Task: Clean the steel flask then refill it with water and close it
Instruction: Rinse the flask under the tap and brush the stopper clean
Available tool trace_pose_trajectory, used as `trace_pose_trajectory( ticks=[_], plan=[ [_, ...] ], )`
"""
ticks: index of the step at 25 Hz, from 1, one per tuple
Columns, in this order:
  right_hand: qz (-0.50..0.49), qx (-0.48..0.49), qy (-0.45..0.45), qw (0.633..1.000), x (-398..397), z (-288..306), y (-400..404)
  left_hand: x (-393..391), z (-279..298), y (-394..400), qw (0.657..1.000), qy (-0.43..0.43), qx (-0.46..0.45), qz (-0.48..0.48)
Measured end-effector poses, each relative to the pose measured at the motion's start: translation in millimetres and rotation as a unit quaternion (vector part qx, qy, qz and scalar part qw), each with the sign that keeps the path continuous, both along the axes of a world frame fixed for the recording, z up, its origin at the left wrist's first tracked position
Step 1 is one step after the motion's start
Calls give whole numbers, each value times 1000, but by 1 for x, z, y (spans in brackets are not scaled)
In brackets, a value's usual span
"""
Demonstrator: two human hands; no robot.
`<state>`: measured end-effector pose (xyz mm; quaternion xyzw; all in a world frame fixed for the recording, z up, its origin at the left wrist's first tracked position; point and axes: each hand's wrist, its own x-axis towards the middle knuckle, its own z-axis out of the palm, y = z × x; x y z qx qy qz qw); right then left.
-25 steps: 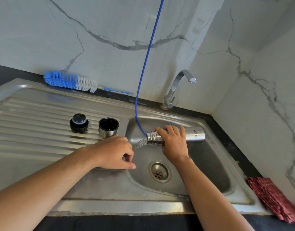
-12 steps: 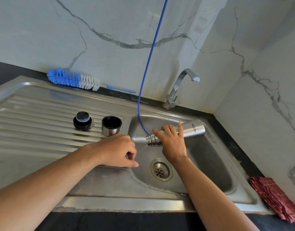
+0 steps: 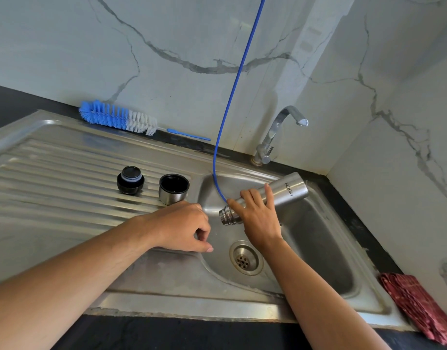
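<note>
Head view: the right hand (image 3: 259, 218) grips the flask (image 3: 280, 195) near its neck, fingers wrapped over the brushed steel cylinder. The flask is tilted over the sink (image 3: 318, 236), its ridged, threaded mouth pointing down and to the left, its base raised toward the back right corner. Dark lettering runs along the upper body. No water can be seen leaving the mouth.

The left hand (image 3: 182, 227) rests on the rim where the drainboard (image 3: 53, 188) meets the basin, fingers loosely curled with thumb and forefinger close together; it holds nothing that can be seen.

On the ribbed steel drainboard stand two round pieces just beside each other: a black stopper (image 3: 130, 179) with a glossy top, and a steel cup (image 3: 173, 189) with a dark interior, open side up. Both are just left of the basin.

The basin is dull, scuffed steel with rounded corners and a round perforated drain (image 3: 245, 258) at the bottom. A thin blue hose (image 3: 233, 84) hangs from above and curves down to the flask's neck. A curved chrome tap (image 3: 278, 132) stands behind the basin. A bottle brush (image 3: 117, 117) with blue and white bristles lies along the back ledge against the veined marble wall (image 3: 167, 34). A folded red patterned cloth (image 3: 419, 309) lies on the dark counter at the right.
</note>
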<state>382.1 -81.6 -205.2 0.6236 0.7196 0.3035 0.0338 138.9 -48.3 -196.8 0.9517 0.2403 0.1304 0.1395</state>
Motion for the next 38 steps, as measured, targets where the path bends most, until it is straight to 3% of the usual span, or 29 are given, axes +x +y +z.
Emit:
trace_pose_trajectory(
  ticks=[13,19,22,24,27,29,31,34,38],
  plan=[
    [11,-13,9,1000,2,-6,-1,0,1,-1,1000,0,-2,4],
    [-6,3,74,997,3,-3,-3,0,0,-2,1000,1,7,1],
    [-34,-4,161,986,4,7,-5,-2,2,-5,1000,1,-4,3],
    [-63,-8,301,952,8,23,-1,-1,12,-8,999,-36,-20,10],
    [-66,39,579,812,17,47,10,10,42,-5,984,-169,-48,26],
    [-44,81,686,721,23,50,19,23,65,8,973,-219,-43,56],
    [-45,107,737,665,29,42,21,44,90,33,965,-245,-29,92],
    [-64,84,751,652,41,29,27,82,114,81,953,-258,-51,150],
    [-68,84,755,647,49,23,35,153,112,144,960,-177,-87,198]
  ],
)
